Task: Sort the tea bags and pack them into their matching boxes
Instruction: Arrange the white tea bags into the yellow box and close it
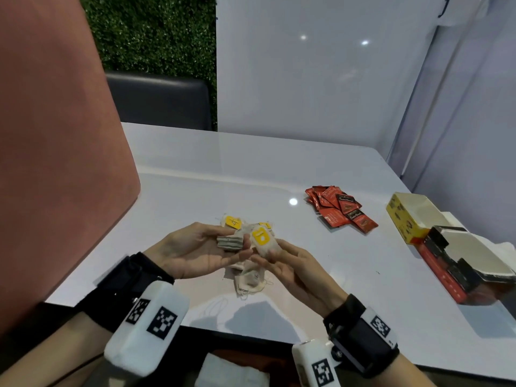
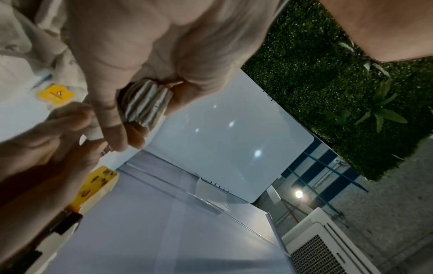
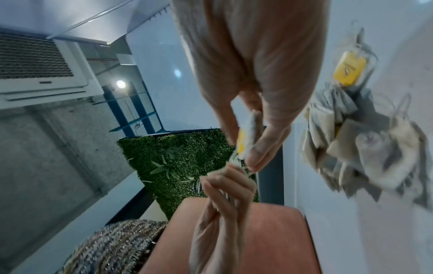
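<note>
My left hand (image 1: 238,245) holds a stack of paper tea bags (image 1: 229,243) above the table; the left wrist view shows the stack (image 2: 146,103) pinched edge-on between thumb and fingers. My right hand (image 1: 268,252) pinches a single tea bag with a yellow tag (image 1: 262,237) right beside the stack, seen edge-on in the right wrist view as the tea bag (image 3: 249,137). Loose yellow-tagged tea bags (image 1: 249,278) lie in a heap on the table beneath both hands. Red sachets (image 1: 340,209) are piled to the right. A yellow box (image 1: 409,216) and a red and black box (image 1: 460,265) stand open at the far right.
The white table (image 1: 293,169) runs up to a white partition at the back and right. A pink panel (image 1: 55,163) stands close on the left, with a dark chair back (image 1: 162,100) behind it.
</note>
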The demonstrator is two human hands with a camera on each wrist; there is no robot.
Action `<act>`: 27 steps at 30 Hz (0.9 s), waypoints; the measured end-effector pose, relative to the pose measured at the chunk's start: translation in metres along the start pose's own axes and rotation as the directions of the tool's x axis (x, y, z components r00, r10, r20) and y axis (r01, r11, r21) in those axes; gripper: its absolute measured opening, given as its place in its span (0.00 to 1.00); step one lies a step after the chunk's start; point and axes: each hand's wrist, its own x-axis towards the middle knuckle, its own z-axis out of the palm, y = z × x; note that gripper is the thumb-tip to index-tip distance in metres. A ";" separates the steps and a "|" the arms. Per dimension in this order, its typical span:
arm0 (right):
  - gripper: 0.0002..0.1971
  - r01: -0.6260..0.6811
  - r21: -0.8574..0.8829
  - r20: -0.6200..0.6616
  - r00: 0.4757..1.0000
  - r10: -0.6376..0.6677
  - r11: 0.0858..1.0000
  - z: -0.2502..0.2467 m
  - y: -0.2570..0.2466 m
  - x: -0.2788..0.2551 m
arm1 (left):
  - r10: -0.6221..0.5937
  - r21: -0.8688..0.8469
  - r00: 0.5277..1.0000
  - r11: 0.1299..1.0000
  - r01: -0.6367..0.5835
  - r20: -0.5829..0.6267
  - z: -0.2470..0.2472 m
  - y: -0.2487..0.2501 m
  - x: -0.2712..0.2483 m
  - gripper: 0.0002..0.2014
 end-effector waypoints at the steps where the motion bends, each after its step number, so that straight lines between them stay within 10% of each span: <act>1: 0.19 0.011 -0.027 -0.043 0.999 -0.012 1.000 -0.003 -0.002 -0.001 | 0.013 -0.009 1.000 1.000 -0.013 -0.018 -0.004 -0.001 0.001 0.36; 7: 0.18 0.126 -0.302 -0.133 0.976 -0.172 0.945 0.002 -0.012 -0.006 | -0.014 0.008 0.998 1.000 0.014 -0.065 -0.021 -0.027 0.013 0.14; 13: 0.13 0.152 -0.453 -0.076 0.975 -0.207 0.878 0.017 -0.018 0.003 | 0.022 -0.015 1.000 1.000 -0.023 -0.018 -0.015 -0.046 0.026 0.13; 22: 0.03 0.068 -0.997 0.042 0.901 -0.433 0.044 0.017 -0.008 0.016 | -0.011 -0.155 1.000 0.988 0.013 0.017 -0.016 -0.053 0.031 0.14; 27: 0.06 0.070 -0.991 0.121 0.855 -0.505 -0.118 0.021 -0.004 0.020 | 0.001 -0.190 1.000 0.982 -0.005 -0.019 -0.017 -0.055 0.032 0.14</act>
